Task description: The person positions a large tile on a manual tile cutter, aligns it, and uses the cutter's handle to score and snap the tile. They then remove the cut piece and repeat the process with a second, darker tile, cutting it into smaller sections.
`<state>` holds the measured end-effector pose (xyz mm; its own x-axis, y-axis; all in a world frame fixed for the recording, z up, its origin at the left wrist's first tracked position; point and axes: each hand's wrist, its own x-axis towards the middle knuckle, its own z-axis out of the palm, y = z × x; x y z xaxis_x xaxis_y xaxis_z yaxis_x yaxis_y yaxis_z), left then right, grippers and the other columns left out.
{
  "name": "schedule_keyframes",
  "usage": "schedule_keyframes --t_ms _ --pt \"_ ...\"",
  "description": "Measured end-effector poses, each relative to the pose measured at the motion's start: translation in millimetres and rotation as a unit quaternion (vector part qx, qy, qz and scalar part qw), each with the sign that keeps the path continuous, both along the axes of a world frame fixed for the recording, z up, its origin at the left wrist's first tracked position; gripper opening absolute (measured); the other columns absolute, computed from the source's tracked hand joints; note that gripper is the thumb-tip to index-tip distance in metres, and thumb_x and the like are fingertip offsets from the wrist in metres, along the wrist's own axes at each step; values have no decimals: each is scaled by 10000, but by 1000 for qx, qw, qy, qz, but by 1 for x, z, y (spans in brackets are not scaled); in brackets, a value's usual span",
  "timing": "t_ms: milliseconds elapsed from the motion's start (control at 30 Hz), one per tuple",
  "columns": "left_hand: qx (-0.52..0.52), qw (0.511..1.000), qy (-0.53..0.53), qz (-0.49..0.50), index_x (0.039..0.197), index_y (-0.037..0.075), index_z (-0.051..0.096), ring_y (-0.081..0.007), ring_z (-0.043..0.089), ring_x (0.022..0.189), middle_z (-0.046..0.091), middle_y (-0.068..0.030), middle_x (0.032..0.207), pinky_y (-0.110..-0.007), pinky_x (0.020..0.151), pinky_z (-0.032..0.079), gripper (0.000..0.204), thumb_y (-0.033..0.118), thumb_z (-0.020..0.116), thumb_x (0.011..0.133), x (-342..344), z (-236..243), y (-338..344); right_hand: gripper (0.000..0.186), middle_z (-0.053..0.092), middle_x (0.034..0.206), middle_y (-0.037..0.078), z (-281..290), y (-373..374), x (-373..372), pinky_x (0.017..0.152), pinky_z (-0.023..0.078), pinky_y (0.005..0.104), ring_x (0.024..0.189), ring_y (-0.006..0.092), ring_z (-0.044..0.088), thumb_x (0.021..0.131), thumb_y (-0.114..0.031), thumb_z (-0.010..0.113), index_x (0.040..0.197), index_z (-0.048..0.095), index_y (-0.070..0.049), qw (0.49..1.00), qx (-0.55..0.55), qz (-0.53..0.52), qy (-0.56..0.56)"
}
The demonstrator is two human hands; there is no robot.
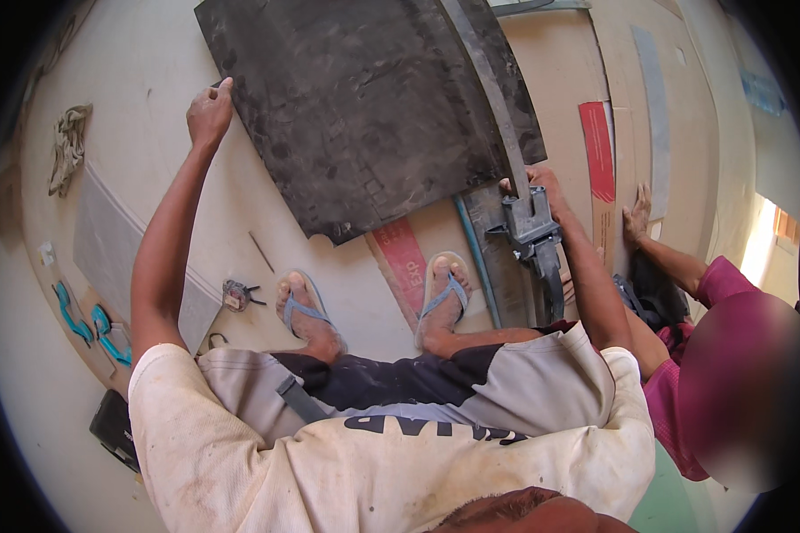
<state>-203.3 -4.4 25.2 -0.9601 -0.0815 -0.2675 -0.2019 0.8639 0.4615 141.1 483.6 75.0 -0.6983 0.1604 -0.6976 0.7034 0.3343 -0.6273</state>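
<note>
A large, dark, dusty rectangular slab (pixel 356 115) lies slanted in front of me. My left hand (pixel 210 108) is closed on its left edge, thumb uppermost. Along the slab's right side runs the long metal bar (pixel 484 75) of a tool with a dark grey head (pixel 532 226) and a handle pointing toward me. My right hand (pixel 542 188) is closed around the bar just above this head, by the slab's near right corner. Part of its fingers is hidden behind the bar. Whether it also touches the slab, I cannot tell.
A person in a maroon top (pixel 738 382) sits at my right, one hand (pixel 636 216) flat on a cardboard sheet (pixel 684 115). Red-printed cardboard (pixel 402 266) lies between my feet. A grey tile (pixel 133 240), blue-green suction-cup-like tools (pixel 107 329) and a rag (pixel 69 147) are at the left.
</note>
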Motion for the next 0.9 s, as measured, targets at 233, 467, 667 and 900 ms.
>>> schedule_keyframes --t_ms 233,467,667,900 --pt "-19 1000 8 -11 875 22 709 -319 669 905 711 -168 897 -402 851 484 562 563 561 900 -1 -2 -3 269 531 611 -73 0 3 -1 495 390 247 570 27 482 815 -224 807 679 624 -81 999 32 37 20" --pt "-17 1000 -12 -19 873 21 716 -318 665 897 711 -158 893 -399 848 482 556 553 558 906 0 1 4 165 625 648 -22 -2 4 1 571 445 274 626 49 548 776 -193 791 782 732 -39 998 53 18 -24" --pt "-20 1000 3 -16 888 21 722 -317 668 916 714 -161 899 -402 858 483 555 555 570 896 -3 -3 3 188 619 632 -15 -12 8 5 573 451 276 621 52 557 771 -220 797 766 733 -43 999 49 11 -17" --pt "-49 998 43 13 871 52 721 -329 679 919 720 -158 919 -415 846 498 519 553 586 882 -9 7 10 207 634 638 -9 1 3 -3 578 459 277 633 47 567 765 -243 798 766 735 -46 995 83 61 -10"
